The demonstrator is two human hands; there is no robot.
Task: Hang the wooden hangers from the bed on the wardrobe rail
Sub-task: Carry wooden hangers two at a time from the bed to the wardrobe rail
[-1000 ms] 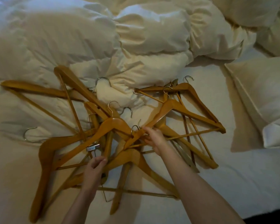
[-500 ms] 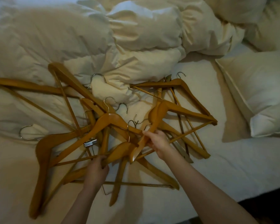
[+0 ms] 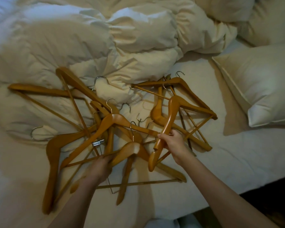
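Right hand [image 3: 170, 143] is gripping one hanger [image 3: 167, 127] by its arm; left hand [image 3: 102, 163] is closing around another hanger's arm [image 3: 130, 149], mid-pile near the bed's [image 3: 237, 153] front edge. Hooks are lying interlocked, so lifting risks dragging neighbouring hangers along or dropping them.

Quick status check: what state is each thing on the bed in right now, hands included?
Hanger pile: tangled, lying on the bed.
Lifted hanger: tilted up, held by one arm.
Right hand: shut on the lifted hanger.
Left hand: gripping a hanger in the pile.
Duvet: crumpled.
Pillow: lying flat, clear of the hangers.
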